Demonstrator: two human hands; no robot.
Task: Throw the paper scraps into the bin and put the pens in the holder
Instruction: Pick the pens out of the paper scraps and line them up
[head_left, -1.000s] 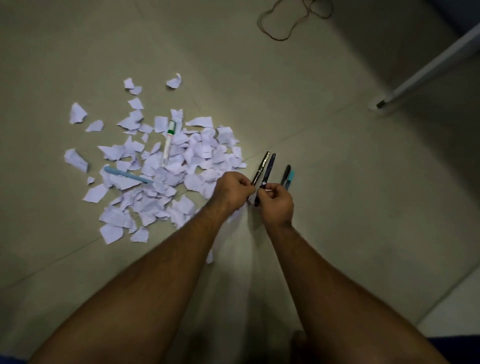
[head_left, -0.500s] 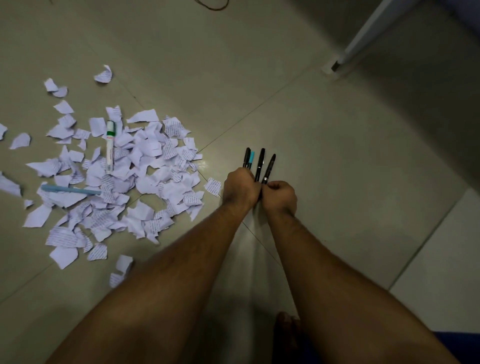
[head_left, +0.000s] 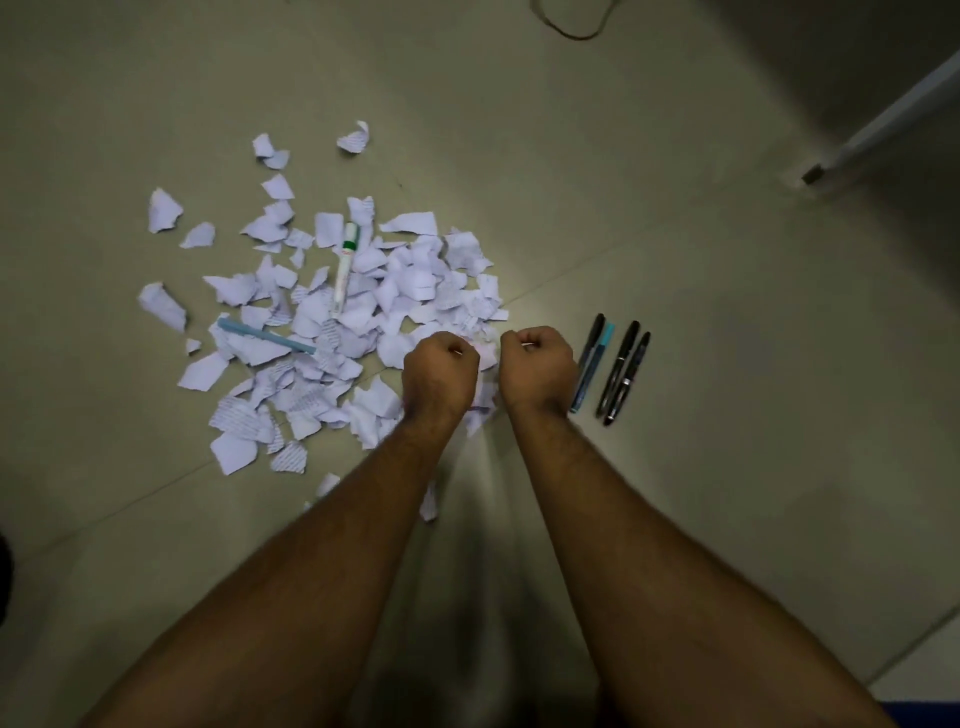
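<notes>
Both our left hand (head_left: 440, 370) and right hand (head_left: 537, 368) curl closed over the scraps (head_left: 363, 312), contents hidden; gathering blindly could sweep up the marker (head_left: 347, 260) beyond them

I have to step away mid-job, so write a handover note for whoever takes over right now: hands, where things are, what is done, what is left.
Left hand and right hand: both curled at the near edge of the paper scraps; whether they hold anything cannot be told.
Four pens lie side by side on the floor, right of the right hand.
A blue pen and a white marker lie in the scrap pile.
Done: four pens grouped. No bin or holder in view.
Left: bin all scraps, collect the pens, put them in the holder.
</notes>
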